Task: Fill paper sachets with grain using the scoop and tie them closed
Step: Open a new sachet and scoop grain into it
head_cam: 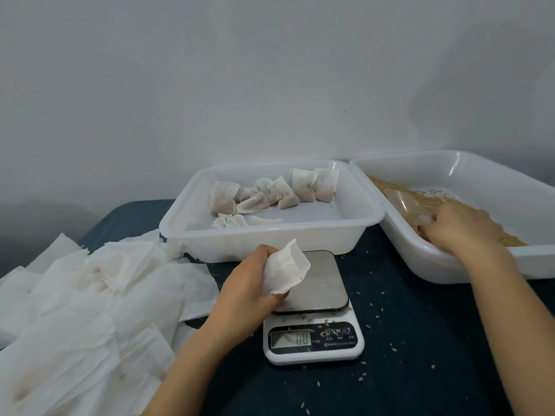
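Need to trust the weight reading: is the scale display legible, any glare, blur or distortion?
Head view: light is dim and flat, no glare; scale display reads 0.0 legibly; right hand and clear scoop look soft; grain tray rim bows from wide-angle distortion.

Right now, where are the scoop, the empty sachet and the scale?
scoop (pixel 401 202): head view, clear bowl.
empty sachet (pixel 286 270): head view, paper's middle.
scale (pixel 324 280): head view, bare steel platform.

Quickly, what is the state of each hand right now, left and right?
Left hand: holds a paper sachet above the scale.
Right hand: grips the scoop, down in the grain.
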